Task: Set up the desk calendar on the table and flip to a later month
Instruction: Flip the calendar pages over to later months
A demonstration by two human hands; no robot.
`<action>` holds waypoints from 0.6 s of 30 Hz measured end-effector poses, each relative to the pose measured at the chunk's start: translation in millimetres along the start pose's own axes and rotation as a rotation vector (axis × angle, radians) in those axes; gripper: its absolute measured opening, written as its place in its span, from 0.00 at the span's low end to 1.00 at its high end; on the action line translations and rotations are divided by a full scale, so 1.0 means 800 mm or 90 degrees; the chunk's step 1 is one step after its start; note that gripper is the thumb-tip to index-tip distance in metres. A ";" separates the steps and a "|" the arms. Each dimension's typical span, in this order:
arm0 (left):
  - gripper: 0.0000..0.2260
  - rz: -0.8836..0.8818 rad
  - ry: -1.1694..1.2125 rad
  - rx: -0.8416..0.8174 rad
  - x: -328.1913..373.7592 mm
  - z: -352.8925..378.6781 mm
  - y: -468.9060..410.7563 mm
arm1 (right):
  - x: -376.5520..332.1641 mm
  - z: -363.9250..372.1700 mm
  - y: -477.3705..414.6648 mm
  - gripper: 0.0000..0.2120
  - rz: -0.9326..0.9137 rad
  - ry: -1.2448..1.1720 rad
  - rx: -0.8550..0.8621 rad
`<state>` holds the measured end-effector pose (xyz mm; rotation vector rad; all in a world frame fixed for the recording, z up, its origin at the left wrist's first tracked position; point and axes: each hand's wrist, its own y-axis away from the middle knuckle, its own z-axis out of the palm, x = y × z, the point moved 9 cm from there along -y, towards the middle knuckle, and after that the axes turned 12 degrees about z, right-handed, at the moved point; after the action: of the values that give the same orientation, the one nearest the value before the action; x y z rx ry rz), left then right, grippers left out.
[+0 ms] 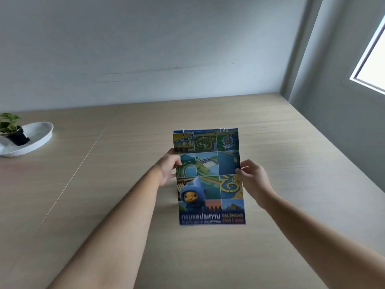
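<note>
A spiral-bound desk calendar [208, 176] stands in the middle of the wooden table [104, 195], its cover facing me. The cover shows a grid of photos, a blue hooded cartoon figure and the word CALENDAR at the bottom. The wire binding is at the top edge. My left hand [167, 166] grips the calendar's left edge, thumb on the front. My right hand [253, 177] pinches the right edge with thumb and fingers. Whether the bottom edge rests on the table I cannot tell.
A white oval dish [39, 136] holding a small potted plant [10, 127] in a black pot sits at the table's far left. A pale wall runs behind the table, and a window [373, 59] is at the right.
</note>
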<state>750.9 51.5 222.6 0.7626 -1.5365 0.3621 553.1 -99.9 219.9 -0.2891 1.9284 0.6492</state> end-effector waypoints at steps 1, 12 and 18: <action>0.14 0.003 0.045 0.008 0.003 -0.009 -0.001 | -0.006 -0.006 0.006 0.08 -0.001 -0.043 -0.034; 0.09 0.095 -0.056 0.077 0.046 -0.009 -0.009 | -0.229 -0.050 0.024 0.24 -0.192 -0.240 -0.121; 0.06 0.126 -0.117 0.102 0.042 -0.007 -0.011 | -0.196 -0.006 -0.051 0.20 -0.167 0.194 -0.007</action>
<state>762.2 40.7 253.7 0.7872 -1.7784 0.5809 637.2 -149.3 349.1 -0.6665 2.1261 0.4609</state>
